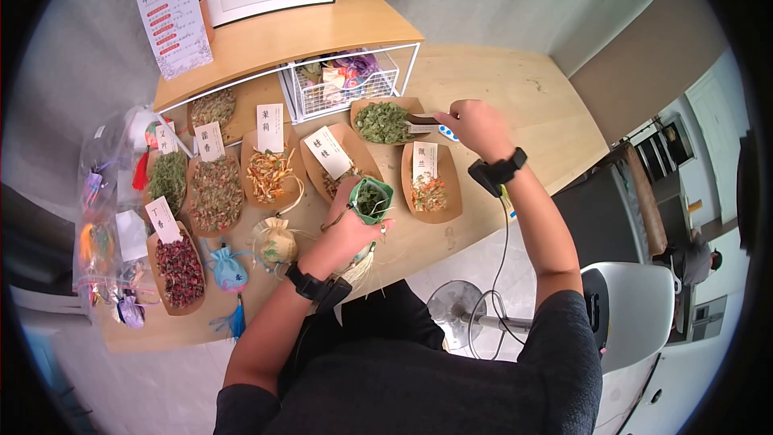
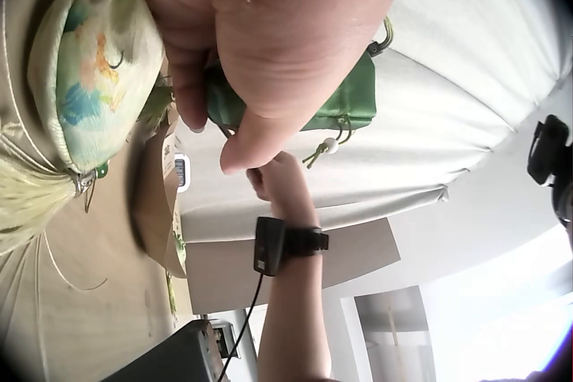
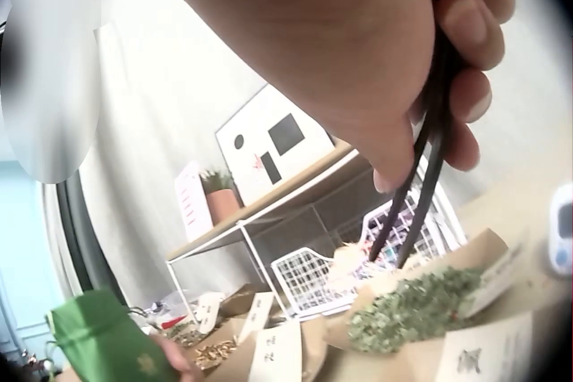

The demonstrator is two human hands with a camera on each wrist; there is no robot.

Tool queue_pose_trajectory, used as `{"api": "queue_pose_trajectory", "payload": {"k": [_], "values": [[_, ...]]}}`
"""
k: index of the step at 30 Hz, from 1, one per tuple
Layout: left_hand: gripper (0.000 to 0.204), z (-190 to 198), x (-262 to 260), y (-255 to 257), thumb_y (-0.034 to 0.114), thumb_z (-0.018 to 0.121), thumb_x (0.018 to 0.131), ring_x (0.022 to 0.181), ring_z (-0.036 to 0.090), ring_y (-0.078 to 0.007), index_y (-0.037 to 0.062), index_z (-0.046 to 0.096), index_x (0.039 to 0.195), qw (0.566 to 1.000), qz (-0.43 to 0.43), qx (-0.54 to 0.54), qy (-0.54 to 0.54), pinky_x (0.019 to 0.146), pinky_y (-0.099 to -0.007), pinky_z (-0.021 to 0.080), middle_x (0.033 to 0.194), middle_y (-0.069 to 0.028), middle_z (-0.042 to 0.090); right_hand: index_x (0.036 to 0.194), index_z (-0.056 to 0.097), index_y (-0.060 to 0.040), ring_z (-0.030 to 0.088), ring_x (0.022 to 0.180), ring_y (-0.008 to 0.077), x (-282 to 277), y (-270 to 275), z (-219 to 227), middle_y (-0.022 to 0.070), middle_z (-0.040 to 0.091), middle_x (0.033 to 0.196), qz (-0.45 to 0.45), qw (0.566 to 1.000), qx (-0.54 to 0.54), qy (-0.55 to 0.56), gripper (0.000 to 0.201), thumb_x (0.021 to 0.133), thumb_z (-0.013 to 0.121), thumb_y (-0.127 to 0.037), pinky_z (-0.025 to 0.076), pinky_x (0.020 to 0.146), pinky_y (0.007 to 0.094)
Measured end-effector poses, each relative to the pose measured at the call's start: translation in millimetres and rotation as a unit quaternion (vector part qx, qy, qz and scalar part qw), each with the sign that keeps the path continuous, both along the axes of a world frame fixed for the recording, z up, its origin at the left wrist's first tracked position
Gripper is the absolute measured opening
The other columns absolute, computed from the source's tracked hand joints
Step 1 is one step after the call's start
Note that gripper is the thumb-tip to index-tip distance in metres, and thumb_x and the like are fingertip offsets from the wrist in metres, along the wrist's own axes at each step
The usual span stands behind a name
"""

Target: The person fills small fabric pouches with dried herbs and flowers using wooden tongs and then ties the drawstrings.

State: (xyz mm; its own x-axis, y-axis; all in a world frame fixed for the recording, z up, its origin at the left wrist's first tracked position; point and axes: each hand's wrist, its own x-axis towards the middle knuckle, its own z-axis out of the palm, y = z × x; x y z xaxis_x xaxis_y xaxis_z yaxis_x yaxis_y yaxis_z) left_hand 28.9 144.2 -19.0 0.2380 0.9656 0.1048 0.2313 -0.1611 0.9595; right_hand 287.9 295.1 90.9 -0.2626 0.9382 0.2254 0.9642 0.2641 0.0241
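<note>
My left hand [image 1: 346,232] grips a green drawstring pouch [image 1: 377,206], its mouth spread and leafy green herb showing inside. A beaded cord hangs from the pouch in the left wrist view. Over the paper tray of dried green leaves [image 1: 381,123] at the back, my right hand [image 1: 481,126] holds dark tweezers [image 3: 431,154]. Their two prongs point down, slightly apart, tips close over the leaves in the right wrist view. A cream pouch with a painted pattern [image 2: 103,77] lies beside my left hand, partly hidden by it in the head view.
Labelled paper trays hold rosebuds [image 1: 179,272], orange petals [image 1: 270,173] and other herbs. A blue pouch [image 1: 230,272] and a beige pouch [image 1: 276,243] lie near the front edge. A white wire basket [image 1: 346,93] stands under the wooden shelf [image 1: 290,36]. A cable hangs from my right wrist.
</note>
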Motion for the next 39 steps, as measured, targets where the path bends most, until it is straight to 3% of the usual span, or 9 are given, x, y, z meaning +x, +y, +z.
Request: {"api": "queue_pose_trajectory", "payload": {"k": [4, 9, 23, 28, 35, 39], "values": [[0.039, -4.3, 0.6, 0.8, 0.027, 0.079, 0.092, 0.087, 0.06, -0.0186, -0.0027, 0.063, 0.111, 0.999, 0.009, 0.038, -0.023, 0.081, -0.0365, 0.052, 0.099, -0.0088, 0.069, 0.076, 0.075, -0.0065, 0.071, 0.072, 0.0358, 11.9, 32.7, -39.1, 0.0159, 0.072, 0.076, -0.056, 0.997, -0.055, 0.003, 0.046, 0.092, 0.067, -0.049, 0.056, 0.064, 0.0453], [0.036, 3.1, 2.0, -0.5, 0.025, 0.079, 0.093, 0.088, 0.059, -0.0184, -0.0022, 0.062, 0.111, 0.998, 0.008, 0.04, -0.051, 0.083, -0.0364, 0.051, 0.099, -0.0078, 0.068, 0.082, 0.076, -0.0057, 0.073, 0.076, 0.0359, 2.4, 43.8, -60.8, 0.0169, 0.073, 0.077, -0.05, 0.998, 0.004, -0.044, 0.047, 0.092, 0.068, -0.051, 0.058, 0.066, 0.0448], [0.035, 0.2, 0.8, 0.0, 0.025, 0.078, 0.093, 0.086, 0.059, -0.0173, -0.0022, 0.064, 0.109, 0.998, 0.011, 0.051, -0.032, 0.082, -0.0367, 0.052, 0.097, -0.0075, 0.068, 0.076, 0.075, -0.0019, 0.071, 0.069, 0.0372, -33.6, 49.8, -64.7, 0.0198, 0.07, 0.072, -0.003, 0.999, -0.05, -0.002, 0.057, 0.087, 0.072, -0.058, 0.057, 0.063, 0.0452], [0.065, 6.8, 1.4, 1.3, 0.012, 0.088, 0.078, 0.112, 0.059, -0.0246, 0.0016, 0.051, 0.13, 0.997, 0.014, -0.057, -0.042, 0.1, -0.0379, 0.049, 0.125, -0.0117, 0.055, 0.078, 0.076, -0.0033, 0.072, 0.073, 0.0357, -28.2, 51.0, -62.2, 0.0185, 0.072, 0.076, -0.019, 0.998, -0.064, 0.014, 0.054, 0.086, 0.073, -0.057, 0.057, 0.067, 0.0459], [0.066, 5.3, 2.4, 0.5, 0.012, 0.088, 0.078, 0.112, 0.059, -0.0247, 0.0018, 0.051, 0.131, 0.997, 0.023, -0.057, -0.043, 0.1, -0.0377, 0.049, 0.126, -0.0118, 0.056, 0.081, 0.077, -0.0075, 0.072, 0.077, 0.0322, -19.5, 56.1, -47.2, 0.0136, 0.074, 0.08, -0.056, 0.994, -0.071, 0.057, 0.054, 0.087, 0.071, -0.061, 0.057, 0.07, 0.0443], [0.06, 5.6, 2.5, 1.3, 0.014, 0.087, 0.08, 0.107, 0.061, -0.0234, 0.001, 0.053, 0.128, 0.997, 0.016, -0.052, -0.052, 0.097, -0.0373, 0.05, 0.119, -0.0107, 0.06, 0.079, 0.077, -0.0075, 0.072, 0.075, 0.0317, -19.7, 50.8, -39.3, 0.013, 0.074, 0.077, -0.049, 0.995, -0.061, 0.068, 0.056, 0.087, 0.071, -0.062, 0.057, 0.068, 0.0424]]}}
